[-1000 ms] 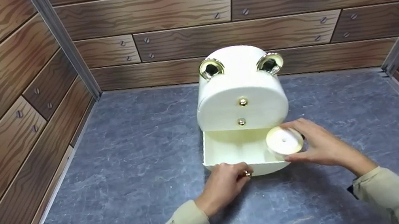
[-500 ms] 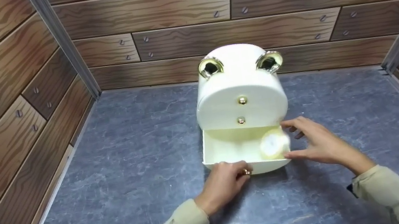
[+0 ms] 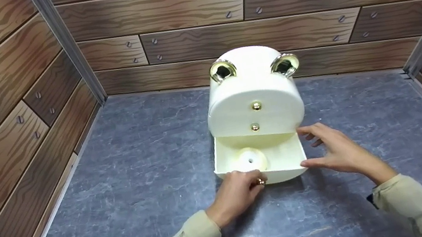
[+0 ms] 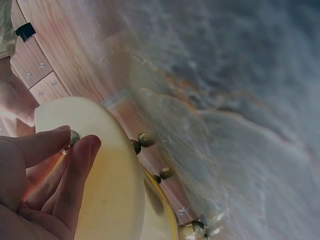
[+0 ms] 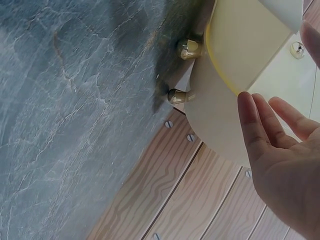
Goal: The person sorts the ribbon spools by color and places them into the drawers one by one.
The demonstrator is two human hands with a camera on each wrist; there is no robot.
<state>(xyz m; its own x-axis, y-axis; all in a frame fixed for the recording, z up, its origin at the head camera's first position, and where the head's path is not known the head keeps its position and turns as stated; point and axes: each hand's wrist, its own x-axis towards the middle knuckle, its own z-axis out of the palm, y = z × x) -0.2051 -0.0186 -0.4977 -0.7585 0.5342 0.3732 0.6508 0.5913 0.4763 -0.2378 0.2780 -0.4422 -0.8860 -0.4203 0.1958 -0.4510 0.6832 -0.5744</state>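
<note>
A white rounded cabinet (image 3: 254,113) stands with its bottom drawer (image 3: 284,153) pulled out. My left hand (image 3: 239,192) pinches the drawer's small gold knob (image 4: 74,136) between thumb and finger. Inside the drawer, toward its left part, lies a round white roll-like thing (image 3: 250,160) with a small hole in its middle; the left hand partly hides its near side. My right hand (image 3: 335,152) is beside the drawer's right end, fingers and thumb spread apart and nothing between them. Its fingertips (image 5: 246,100) are near the drawer's edge in the right wrist view.
Two more gold knobs (image 3: 256,106) sit on the cabinet front above the drawer. Gold ring-shaped pieces (image 3: 285,65) stick out at its top. Beneath is a dark marbled surface (image 3: 149,153), bounded by wood-patterned walls (image 3: 193,9) at the back and sides.
My right hand has let go of the round white thing, which has moved left across the inside of the drawer. The left hand has stayed on the knob.
</note>
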